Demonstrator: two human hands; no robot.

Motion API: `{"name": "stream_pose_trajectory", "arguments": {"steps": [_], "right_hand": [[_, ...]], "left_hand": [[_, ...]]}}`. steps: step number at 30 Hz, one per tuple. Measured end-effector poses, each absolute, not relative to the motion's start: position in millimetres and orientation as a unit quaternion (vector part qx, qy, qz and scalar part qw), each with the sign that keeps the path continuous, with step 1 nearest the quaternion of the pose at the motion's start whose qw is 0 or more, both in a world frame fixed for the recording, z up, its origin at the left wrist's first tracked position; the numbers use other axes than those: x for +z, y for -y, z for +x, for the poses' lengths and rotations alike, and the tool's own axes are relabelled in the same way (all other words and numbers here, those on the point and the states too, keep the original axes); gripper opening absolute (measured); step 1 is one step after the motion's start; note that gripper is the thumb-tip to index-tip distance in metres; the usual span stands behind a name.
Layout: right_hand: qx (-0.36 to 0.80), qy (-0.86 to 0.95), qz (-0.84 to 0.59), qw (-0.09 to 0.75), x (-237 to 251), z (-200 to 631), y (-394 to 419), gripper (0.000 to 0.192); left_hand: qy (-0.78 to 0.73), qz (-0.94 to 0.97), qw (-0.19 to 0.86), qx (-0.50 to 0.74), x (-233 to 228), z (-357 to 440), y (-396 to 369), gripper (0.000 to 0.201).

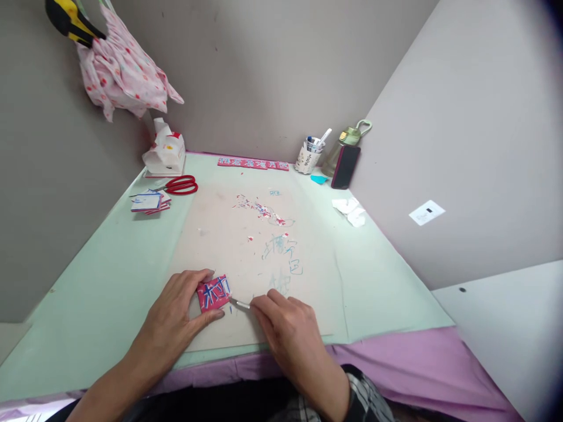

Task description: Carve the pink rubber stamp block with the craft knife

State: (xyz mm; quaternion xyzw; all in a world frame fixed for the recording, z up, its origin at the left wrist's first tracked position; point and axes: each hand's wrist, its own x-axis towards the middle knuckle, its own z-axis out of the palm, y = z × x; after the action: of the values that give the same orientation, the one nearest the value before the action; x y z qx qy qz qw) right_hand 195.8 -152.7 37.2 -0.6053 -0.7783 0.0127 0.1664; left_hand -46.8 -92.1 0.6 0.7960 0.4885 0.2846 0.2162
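**Paper-cutting station: hand positions and visibility limits**

The left hand (176, 319) rests on the tan cutting board (220, 234), which lies on the pale green desk mat (109, 281). Its thumb and fingers are spread narrowly around a small red card (213, 292) marked with blue and white strokes, pinning the card flat against the board. The card lies near the front edge of the board, left of centre. The left edge of the card is covered by the fingers.

The right hand (285, 328) is closed around a thin craft knife (240, 303). Only the metal tip section shows; the handle is hidden inside the fist. The tip sits just at the lower right corner of the card. Whether it touches the paper cannot be determined.

Both forearms are cut off by the lower frame edge.

Surrounding items:
- Red scissors (181, 185) and a stack of cut cards (148, 203) at the far left of the mat.
- A red paper strip (253, 163) along the back wall; its markings are too small to read.
- A pen cup (310, 155), a green bottle (345, 143) partly hidden behind a dark phone (345, 166).
- Paper scraps (263, 211) scattered mid-board.
- Faint blue writing on the board, illegible.
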Motion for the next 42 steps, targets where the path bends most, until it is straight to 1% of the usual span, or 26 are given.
{"name": "stream_pose_trajectory", "arguments": {"steps": [3, 5, 8, 9, 11, 13, 14, 15, 16, 18, 20, 21, 22, 24, 26, 27, 28, 29, 30, 31, 33, 34, 36, 39, 41, 42], "right_hand": [[-0.033, 0.749, -0.639, 0.172, 33, 205, 150, 0.02], [-0.047, 0.718, -0.665, 0.2, 31, 213, 147, 0.024], [0.0, 0.714, -0.646, 0.269, 26, 212, 147, 0.022], [0.011, 0.72, -0.634, 0.283, 23, 206, 148, 0.024], [0.013, 0.741, -0.61, 0.281, 16, 191, 148, 0.044], [0.0, 0.768, -0.59, 0.25, 10, 178, 142, 0.069], [-0.012, 0.775, -0.587, 0.232, 8, 176, 136, 0.076], [-0.023, 0.777, -0.591, 0.217, 8, 177, 129, 0.077], [-0.034, 0.769, -0.603, 0.207, 10, 182, 119, 0.073], [-0.042, 0.725, -0.656, 0.206, 19, 198, 101, 0.052], [-0.005, 0.673, -0.699, 0.244, 31, 214, 90, 0.038], [0.044, 0.655, -0.7, 0.281, 35, 218, 89, 0.036], [0.122, 0.644, -0.683, 0.323, 37, 217, 91, 0.038], [0.359, 0.611, -0.596, 0.377, 34, 203, 101, 0.043], [0.611, 0.503, -0.472, 0.389, 26, 178, 112, 0.055], [0.694, 0.435, -0.421, 0.391, 22, 165, 115, 0.06], [0.748, 0.377, -0.385, 0.387, 20, 155, 116, 0.062], [0.769, 0.344, -0.373, 0.387, 20, 148, 112, 0.062], [0.764, 0.324, -0.384, 0.404, 23, 147, 106, 0.06], [0.731, 0.32, -0.414, 0.438, 29, 150, 97, 0.057], [0.623, 0.31, -0.476, 0.537, 43, 169, 76, 0.048], [0.594, 0.301, -0.488, 0.565, 50, 182, 67, 0.045], [0.559, 0.289, -0.496, 0.598, 61, 205, 58, 0.046], [0.546, 0.305, -0.492, 0.605, 59, 218, 66, 0.046], [0.55, 0.341, -0.506, 0.571, 45, 214, 78, 0.048], [0.555, 0.353, -0.517, 0.548, 36, 211, 84, 0.053]], "left_hand": [[-0.485, 0.795, 0.218, 0.291, -1, -47, 93, 0.045], [-0.483, 0.794, 0.223, 0.295, -3, -47, 94, 0.041], [-0.495, 0.773, 0.241, 0.316, -4, -45, 95, 0.041], [-0.509, 0.755, 0.251, 0.328, -3, -44, 96, 0.043], [-0.558, 0.693, 0.269, 0.369, 0, -45, 97, 0.051], [-0.614, 0.608, 0.275, 0.422, 5, -49, 97, 0.06], [-0.634, 0.569, 0.273, 0.447, 7, -51, 97, 0.063], [-0.647, 0.54, 0.27, 0.465, 9, -52, 96, 0.065], [-0.654, 0.523, 0.269, 0.476, 10, -54, 96, 0.066], [-0.655, 0.513, 0.27, 0.485, 11, -54, 95, 0.069], [-0.65, 0.514, 0.281, 0.484, 9, -53, 95, 0.071], [-0.648, 0.513, 0.287, 0.484, 7, -52, 95, 0.071], [-0.645, 0.512, 0.295, 0.484, 5, -52, 95, 0.071], [-0.641, 0.501, 0.297, 0.5, 1, -53, 96, 0.068], [-0.631, 0.488, 0.287, 0.531, -4, -56, 98, 0.063], [-0.624, 0.483, 0.279, 0.547, -6, -57, 99, 0.061], [-0.62, 0.479, 0.273, 0.558, -8, -58, 99, 0.061], [-0.618, 0.477, 0.27, 0.564, -9, -59, 99, 0.061], [-0.619, 0.476, 0.269, 0.563, -11, -60, 100, 0.061], [-0.623, 0.477, 0.269, 0.558, -11, -60, 99, 0.062], [-0.634, 0.481, 0.267, 0.543, -12, -61, 99, 0.064], [-0.637, 0.489, 0.266, 0.533, -13, -62, 98, 0.064], [-0.637, 0.513, 0.26, 0.514, -14, -63, 96, 0.062], [-0.61, 0.579, 0.247, 0.481, -16, -60, 93, 0.049], [-0.563, 0.657, 0.235, 0.444, -17, -54, 91, 0.037], [-0.529, 0.702, 0.227, 0.419, -18, -51, 89, 0.031]]}}
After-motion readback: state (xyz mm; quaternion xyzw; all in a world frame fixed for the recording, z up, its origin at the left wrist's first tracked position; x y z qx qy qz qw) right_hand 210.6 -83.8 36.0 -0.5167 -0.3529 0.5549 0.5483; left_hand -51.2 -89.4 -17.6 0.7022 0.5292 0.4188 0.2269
